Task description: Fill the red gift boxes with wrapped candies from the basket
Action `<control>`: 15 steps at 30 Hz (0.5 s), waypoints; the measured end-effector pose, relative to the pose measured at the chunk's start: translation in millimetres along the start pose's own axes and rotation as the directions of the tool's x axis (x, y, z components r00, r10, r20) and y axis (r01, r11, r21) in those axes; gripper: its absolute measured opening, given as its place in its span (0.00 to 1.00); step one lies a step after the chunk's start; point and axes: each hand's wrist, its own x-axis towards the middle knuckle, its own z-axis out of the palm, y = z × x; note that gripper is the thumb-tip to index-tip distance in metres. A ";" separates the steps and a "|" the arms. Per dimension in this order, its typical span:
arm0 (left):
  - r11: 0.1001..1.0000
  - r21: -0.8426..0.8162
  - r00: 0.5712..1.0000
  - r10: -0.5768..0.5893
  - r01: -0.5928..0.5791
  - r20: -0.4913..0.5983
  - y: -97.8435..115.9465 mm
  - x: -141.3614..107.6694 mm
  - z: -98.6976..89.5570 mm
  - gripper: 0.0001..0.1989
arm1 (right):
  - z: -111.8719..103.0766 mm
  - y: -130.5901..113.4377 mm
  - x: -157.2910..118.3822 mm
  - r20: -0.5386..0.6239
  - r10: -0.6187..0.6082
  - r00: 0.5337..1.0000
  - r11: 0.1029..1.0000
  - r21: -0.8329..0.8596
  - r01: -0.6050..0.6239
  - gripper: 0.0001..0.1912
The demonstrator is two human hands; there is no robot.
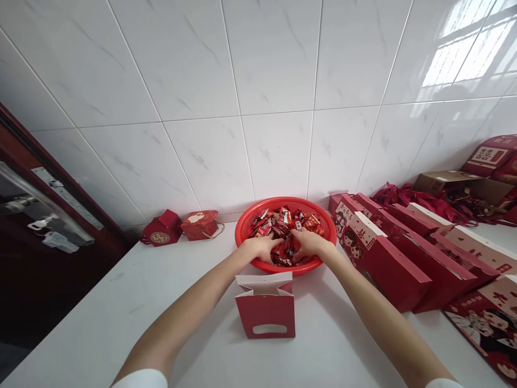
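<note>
A red plastic basket (239, 233) with a perforated wall holds many red-wrapped candies (285, 215). My left hand (262, 248) reaches over the near left rim, fingers apart and touching the candies; some fingertips are hidden among the wrappers. From the right, my right hand (310, 242) dips into the same pile with thumb and fingers spread. Neither hand visibly grips a candy. Between my forearms, in front of the basket, a red paper gift box (264, 312) stands upright with its top open and a pale oval window on its near face.
Several red gift boxes (388, 258) stand in rows on the right of the white table (161, 318). Two small red boxes (162, 228) sit left of the basket. Behind are dark red ribbons (398, 196) and a cardboard box (440, 182). A tiled wall (278, 151) bounds the back.
</note>
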 end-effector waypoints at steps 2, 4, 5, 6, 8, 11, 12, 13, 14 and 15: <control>1.000 0.029 1.000 -0.010 0.010 0.008 2.6 3.6 2.9 0.48 | 1.2 0.4 -0.5 -0.027 -0.008 1.000 1.000 -0.029 0.007 0.42; 0.998 0.059 0.999 0.007 -0.005 -0.033 5.3 6.1 6.3 0.42 | 1.6 0.5 -0.7 -0.045 -0.010 0.999 0.999 -0.035 0.008 0.38; 0.997 0.068 0.998 0.025 -0.021 -0.058 6.4 6.8 8.1 0.39 | 1.7 0.5 -0.7 -0.053 -0.009 0.999 0.999 -0.035 0.008 0.37; 0.997 0.069 0.996 0.047 -0.042 -0.075 7.2 7.2 9.7 0.36 | 1.8 0.5 -0.7 -0.063 -0.009 0.998 0.999 -0.034 0.007 0.36; 0.995 0.055 0.993 0.082 -0.078 -0.083 8.0 6.9 12.2 0.29 | 1.8 0.7 -0.7 -0.087 -0.016 0.996 1.000 -0.024 0.014 0.34; 0.996 0.042 0.994 0.084 -0.081 -0.072 8.3 5.2 12.9 0.23 | 1.1 0.7 -1.1 -0.129 -0.056 0.990 0.998 0.013 0.058 0.27; 0.996 0.042 0.995 0.077 -0.075 -0.066 8.5 4.7 12.5 0.23 | 0.8 0.5 -1.4 -0.142 -0.072 0.987 0.997 0.028 0.077 0.25; 0.997 0.042 0.995 0.075 -0.072 -0.060 8.6 4.4 12.1 0.23 | 0.5 0.3 -1.7 -0.157 -0.086 0.984 0.995 0.043 0.094 0.23; 0.996 0.036 0.995 0.082 -0.080 -0.057 8.8 4.3 11.7 0.23 | 0.2 0.2 -2.1 -0.174 -0.095 0.980 0.993 0.059 0.106 0.21; 0.995 0.008 0.993 0.095 -0.095 -0.070 9.0 4.5 11.4 0.22 | 0.1 0.2 -2.5 -0.195 -0.096 0.976 0.991 0.073 0.112 0.21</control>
